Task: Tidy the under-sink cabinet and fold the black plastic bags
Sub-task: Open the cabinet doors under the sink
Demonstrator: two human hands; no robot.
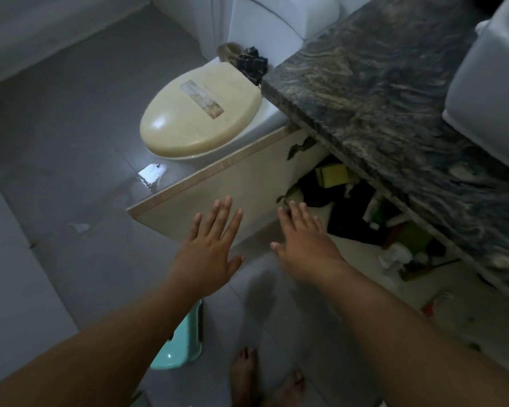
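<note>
The under-sink cabinet [365,218] stands open beneath the dark veined stone surface [394,92], and everything else here is placed from it. Its pale door [232,183] swings out to the left, toward the toilet. Inside the cabinet lies a jumble: black plastic bags [347,218] heaped in the middle, a yellow-green sponge [334,175] at the back left, a few small white bottles [372,208] to the right of the bags, something green [412,237] further right, and crumpled white paper or plastic [394,257] at the front edge. The dim light blurs the smaller items, so no label or writing can be read on any of them.

Both hands reach toward the cabinet from the front. The left hand [209,248] is spread flat with straight fingers, over the lower part of the open door, holding nothing. The right hand [306,245] is likewise open, fingers straight, just in front of the cabinet's opening and close to the black bags; whether it touches anything cannot be told.

Left of the cabinet, beyond the door, sits a toilet with a closed cream lid [200,113] bearing a worn rectangular sticker [202,98], illegible. A dark cloth [252,64] is bunched behind the lid. On the stone surface above the cabinet rests a white basin [491,83]. On the grey floor in front, a mint-green stool [182,339] stands beside the person's bare feet [265,380].
</note>
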